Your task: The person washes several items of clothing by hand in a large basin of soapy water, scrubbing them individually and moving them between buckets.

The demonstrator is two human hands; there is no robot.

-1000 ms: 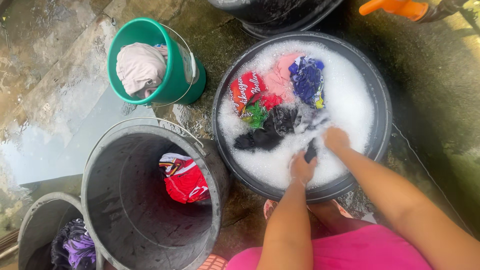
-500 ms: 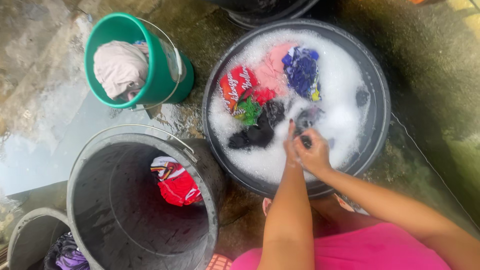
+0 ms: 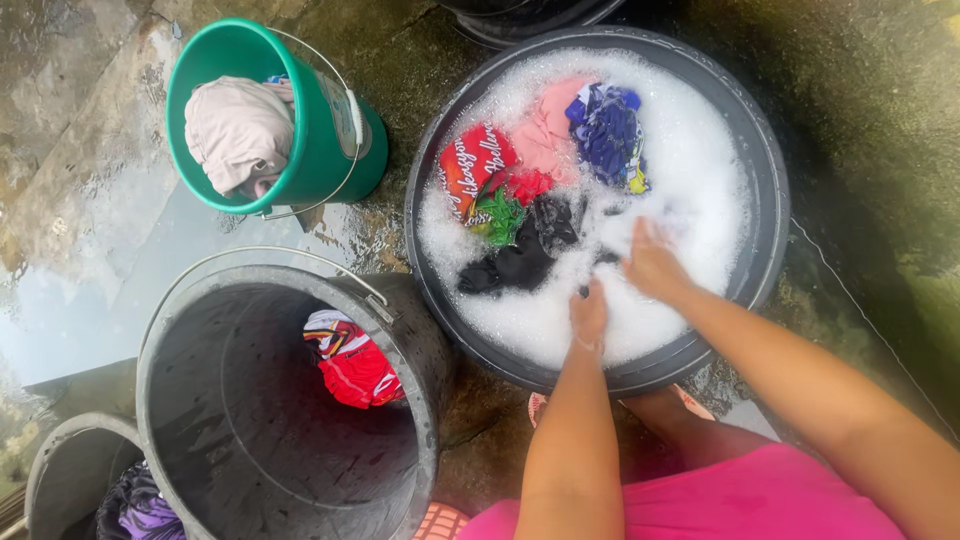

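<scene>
A wide black basin point(image 3: 765, 190) on the wet ground holds foamy water and several garments: red printed point(image 3: 470, 160), pink point(image 3: 548, 135), blue point(image 3: 608, 130), green point(image 3: 497, 215) and black point(image 3: 525, 260). My left hand point(image 3: 588, 315) is sunk in the suds at the basin's near side, closed on a dark garment point(image 3: 584, 290) of which only a bit shows. My right hand point(image 3: 652, 265), slightly blurred, lies just right of it with its fingers in the foam, on the same dark cloth.
A green bucket point(image 3: 345, 170) with a beige cloth point(image 3: 235, 130) stands at the upper left. A big grey bucket point(image 3: 200, 400) at the lower left holds a red and white garment point(image 3: 355, 365). A smaller grey bucket point(image 3: 70, 470) holds purple cloth. Another dark tub's rim point(image 3: 530, 15) shows at the top.
My hands were pressed together rubbing the dark cloth half a second ago; now they have parted, the right one moving up and right. The view has shifted slightly.
</scene>
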